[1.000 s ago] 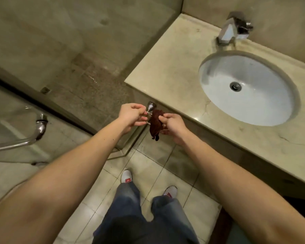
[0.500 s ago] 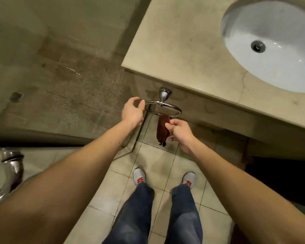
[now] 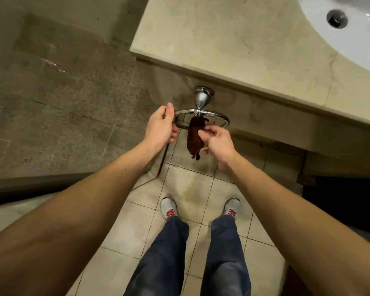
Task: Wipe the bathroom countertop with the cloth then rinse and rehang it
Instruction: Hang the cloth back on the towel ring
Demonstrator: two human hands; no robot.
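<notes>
– Our right hand (image 3: pixel 217 142) pinches the cloth (image 3: pixel 193 135) about halfway down, thumb against curled fingers.

– And our left hand (image 3: pixel 161 124)?

– It grips the left side of the towel ring (image 3: pixel 215 114), thumb on top and fingers curled underneath the bar.

– Where exactly do we find the cloth?

– It hangs from the ring, dark brown and bunched into a narrow strip. Its top end sits inside the hoop and its lower end dangles free above the floor (image 3: pixel 186 189). We cannot tell which bar it is draped over.

– What room do we have around it?

– The ring juts out from the cabinet front on its mount (image 3: pixel 202 96), just under the front edge of the countertop (image 3: pixel 233 39) and near the left front corner. Our hands are on either side of the cloth, close together but apart. Below them lies open tile, down to our shoes (image 3: pixel 168 208). To the left the shower floor (image 3: pixel 62 92) spreads out. A dark strip borders it on the side nearest us.

– And on top?

– Bare stone runs from the countertop's left edge to the sink (image 3: pixel 361 43), which is set toward the right.

– Our count?

– One cloth, one ring, one mount, one sink with one drain (image 3: pixel 337 18), two shoes, two hands.
</notes>
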